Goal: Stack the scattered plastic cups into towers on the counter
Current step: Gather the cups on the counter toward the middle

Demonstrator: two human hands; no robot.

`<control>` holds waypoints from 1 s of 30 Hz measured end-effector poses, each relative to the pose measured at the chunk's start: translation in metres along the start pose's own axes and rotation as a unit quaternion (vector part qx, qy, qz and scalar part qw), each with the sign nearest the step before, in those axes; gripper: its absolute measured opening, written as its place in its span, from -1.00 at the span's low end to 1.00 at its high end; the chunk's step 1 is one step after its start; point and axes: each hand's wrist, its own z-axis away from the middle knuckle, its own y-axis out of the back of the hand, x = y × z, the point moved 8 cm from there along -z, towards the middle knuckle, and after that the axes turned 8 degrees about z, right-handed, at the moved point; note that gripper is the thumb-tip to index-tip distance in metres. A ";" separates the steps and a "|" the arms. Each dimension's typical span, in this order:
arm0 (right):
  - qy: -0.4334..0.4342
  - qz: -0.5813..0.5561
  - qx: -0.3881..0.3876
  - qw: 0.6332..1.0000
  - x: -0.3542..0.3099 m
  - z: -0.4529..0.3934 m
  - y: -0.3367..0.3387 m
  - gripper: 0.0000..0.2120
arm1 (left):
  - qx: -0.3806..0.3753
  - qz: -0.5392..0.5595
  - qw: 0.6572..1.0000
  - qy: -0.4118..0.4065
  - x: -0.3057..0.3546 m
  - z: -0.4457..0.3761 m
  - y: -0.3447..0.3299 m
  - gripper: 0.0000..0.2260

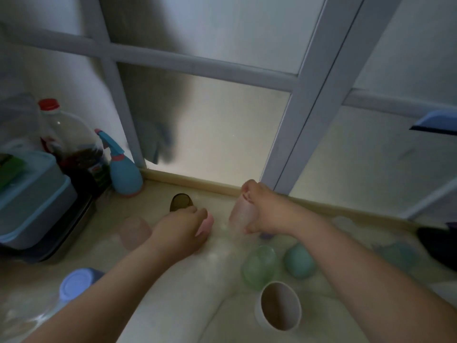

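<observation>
Head view, right hand: my right hand (267, 209) is wrapped around a pale pink cup (241, 215), fingers curled over its upper end near the window sill; the cup's long axis runs nearly upright, leaning a little to the right at the top (which end is the mouth I cannot tell, the frame is blurred).
Head view, left hand: my left hand (180, 226) lies low on the counter (173, 293), closed over a pink cup (206, 225) of which only one end shows past the fingertips, pointing right toward the other hand.
Dark cup: a smoky brown cup (181, 202) sits just behind the left hand, its mouth facing up toward the camera.
Faint pink cup: a translucent cup (134, 231) left of the left wrist.
Green cup: (258, 267) lying on its side below the right hand, beside a teal cup (299, 261).
White cup: (278, 308) nearest me, open mouth facing the camera.
Lilac cup: (76, 284) bottom up by the left forearm.
Left edge: spray bottle (123, 169) and a blue-lidded box (32, 194).
</observation>
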 end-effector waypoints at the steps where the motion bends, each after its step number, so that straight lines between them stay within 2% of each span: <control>1: -0.002 0.007 0.001 1.000 0.003 0.009 0.002 -0.33 | 0.001 -0.004 1.000 -0.004 0.006 0.002 0.000 -0.69; 6: -0.013 0.034 -0.007 0.999 0.019 0.037 -0.014 -0.38 | -0.015 -0.018 1.000 -0.011 0.027 0.014 -0.008 -0.69; 12: -0.042 0.035 -0.007 0.998 0.033 0.053 -0.046 -0.47 | 0.015 -0.008 1.000 -0.022 0.037 0.026 -0.015 -0.69; 17: -0.037 0.040 -0.011 0.998 0.028 0.055 -0.066 -0.47 | -0.001 -0.026 0.999 -0.019 0.036 0.035 -0.019 -0.66; 22: -0.035 0.071 -0.038 0.996 0.025 0.049 -0.060 -0.43 | -0.015 -0.012 1.000 0.013 0.025 0.035 -0.013 -0.66; 25: -0.027 0.068 -0.019 0.997 0.013 0.036 -0.043 -0.39 | -0.003 -0.009 1.000 0.020 0.015 0.030 -0.005 -0.67; 30: 0.022 0.046 -0.007 0.999 -0.019 0.007 -0.034 -0.43 | 0.012 -0.001 0.999 0.042 -0.015 0.015 0.009 -0.69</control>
